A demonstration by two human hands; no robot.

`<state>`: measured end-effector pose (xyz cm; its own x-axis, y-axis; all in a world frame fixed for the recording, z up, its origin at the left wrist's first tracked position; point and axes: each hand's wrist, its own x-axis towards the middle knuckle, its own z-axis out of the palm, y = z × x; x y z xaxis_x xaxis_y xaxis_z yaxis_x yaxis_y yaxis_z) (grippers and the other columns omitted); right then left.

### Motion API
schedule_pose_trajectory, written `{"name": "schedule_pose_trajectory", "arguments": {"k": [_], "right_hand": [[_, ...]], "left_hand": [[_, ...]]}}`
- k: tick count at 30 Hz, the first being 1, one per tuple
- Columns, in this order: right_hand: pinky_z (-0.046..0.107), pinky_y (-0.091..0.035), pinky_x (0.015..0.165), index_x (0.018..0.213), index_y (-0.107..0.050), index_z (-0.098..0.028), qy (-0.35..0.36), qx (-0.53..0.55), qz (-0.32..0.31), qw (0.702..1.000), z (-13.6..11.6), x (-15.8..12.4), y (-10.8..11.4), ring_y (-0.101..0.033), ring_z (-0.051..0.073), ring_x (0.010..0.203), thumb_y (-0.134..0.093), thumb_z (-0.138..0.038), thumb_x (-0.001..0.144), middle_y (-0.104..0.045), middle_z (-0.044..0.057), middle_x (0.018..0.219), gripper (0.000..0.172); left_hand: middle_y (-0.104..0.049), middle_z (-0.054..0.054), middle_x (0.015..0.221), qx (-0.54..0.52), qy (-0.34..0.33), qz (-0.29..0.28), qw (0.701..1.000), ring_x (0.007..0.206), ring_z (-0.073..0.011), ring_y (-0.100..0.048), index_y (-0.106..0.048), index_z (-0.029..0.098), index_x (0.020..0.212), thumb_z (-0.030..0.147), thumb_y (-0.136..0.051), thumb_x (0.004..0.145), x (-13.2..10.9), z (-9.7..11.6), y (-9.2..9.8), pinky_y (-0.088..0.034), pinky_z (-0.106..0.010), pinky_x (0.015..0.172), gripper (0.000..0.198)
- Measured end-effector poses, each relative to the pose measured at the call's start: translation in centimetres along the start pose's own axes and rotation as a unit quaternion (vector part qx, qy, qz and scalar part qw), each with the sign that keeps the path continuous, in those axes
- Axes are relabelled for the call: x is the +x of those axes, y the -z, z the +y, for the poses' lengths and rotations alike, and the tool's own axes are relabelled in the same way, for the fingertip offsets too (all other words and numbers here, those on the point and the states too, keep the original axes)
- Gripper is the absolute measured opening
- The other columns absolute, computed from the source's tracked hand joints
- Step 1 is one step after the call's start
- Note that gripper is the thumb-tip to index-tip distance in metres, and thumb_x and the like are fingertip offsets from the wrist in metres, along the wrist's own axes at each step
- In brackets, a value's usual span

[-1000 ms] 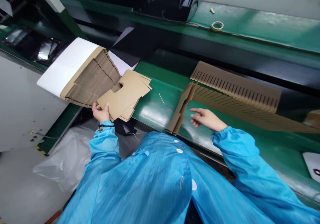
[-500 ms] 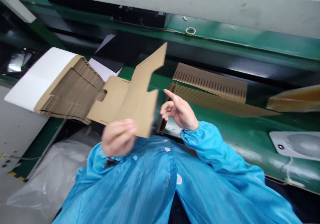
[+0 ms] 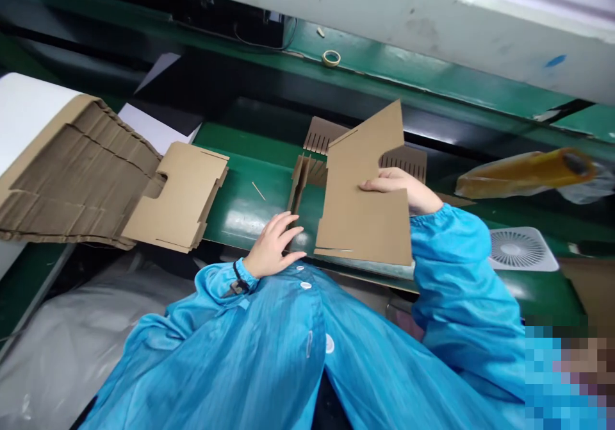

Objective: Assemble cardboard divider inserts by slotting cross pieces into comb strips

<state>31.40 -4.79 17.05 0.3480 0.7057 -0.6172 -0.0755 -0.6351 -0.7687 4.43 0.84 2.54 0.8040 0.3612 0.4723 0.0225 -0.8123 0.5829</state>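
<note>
Right hand point(image 3: 403, 183) — notched brown cardboard panel point(image 3: 353, 209) (with thin slits)

Plain tan cardboard sheet point(image 3: 353, 206), brown strip point(image 3: 321, 136) in dark stripes, green bench point(image 3: 237, 180), bright blue jacket point(image 3: 240, 366)

No legible text, label, brand, number or sign — not one letter or figure — anywhere.
</note>
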Motion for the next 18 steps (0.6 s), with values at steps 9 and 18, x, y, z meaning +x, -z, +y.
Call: {"name": "schedule_pose_trajectory", "arguments": {"k": [9,18], "right_hand": [[0.024,-0.052,0.055,0.072,-0.071,-0.013,0.006,-0.041,-0.029,0.999,0.4,1.9,-2.1,-0.066,0.018,0.060,-0.073,-0.021,0.065,-0.070,0.005,0.066,0.011],[0.026,-0.051,0.047,0.073,-0.071,-0.013,0.015,-0.082,-0.041,0.996,1.1,2.7,-2.8,-0.063,0.017,0.049,-0.073,-0.023,0.069,-0.065,0.003,0.056,0.011]], "left_hand": [[-0.052,-0.020,0.141,-0.001,0.039,-0.092,0.995,0.140,-0.0365,-0.041,-0.064,0.014,0.115,0.032,-0.065,0.090,-2.3,-1.5,-2.0,-0.042,-0.058,0.112,0.031],[-0.052,-0.022,0.140,-0.023,0.029,-0.083,0.996,0.139,-0.0374,-0.042,-0.065,0.012,0.112,0.031,-0.066,0.089,-2.1,-1.7,-2.3,-0.044,-0.057,0.110,0.031]]}}
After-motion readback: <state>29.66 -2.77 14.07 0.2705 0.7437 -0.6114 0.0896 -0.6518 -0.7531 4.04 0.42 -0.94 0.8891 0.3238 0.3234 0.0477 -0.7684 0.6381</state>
